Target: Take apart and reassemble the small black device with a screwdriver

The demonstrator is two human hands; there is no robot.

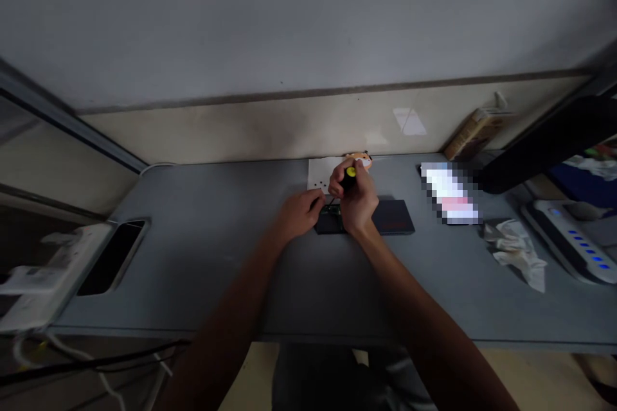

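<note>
My right hand (pixel 355 196) grips a screwdriver (pixel 350 173) with a black handle and a yellow end cap, its tip pointing down toward a small dark electronic device (pixel 330 219). My left hand (pixel 299 214) lies just left of that device, with its fingertips on it. The device sits on the near edge of a dark flat case (pixel 393 217). Behind my hands lies a white sheet (pixel 318 174) dotted with several tiny black screws. A small orange figurine (pixel 360 160) stands at its back edge, partly hidden by my right hand.
The grey desk (pixel 193 270) meets a wall at the back. Right of my hands are a pixelated white and pink item (pixel 448 194), crumpled tissue (pixel 513 253) and a device with blue lights (pixel 573 241). A power strip (pixel 48 276) and a dark desk slot (pixel 113 257) are at left.
</note>
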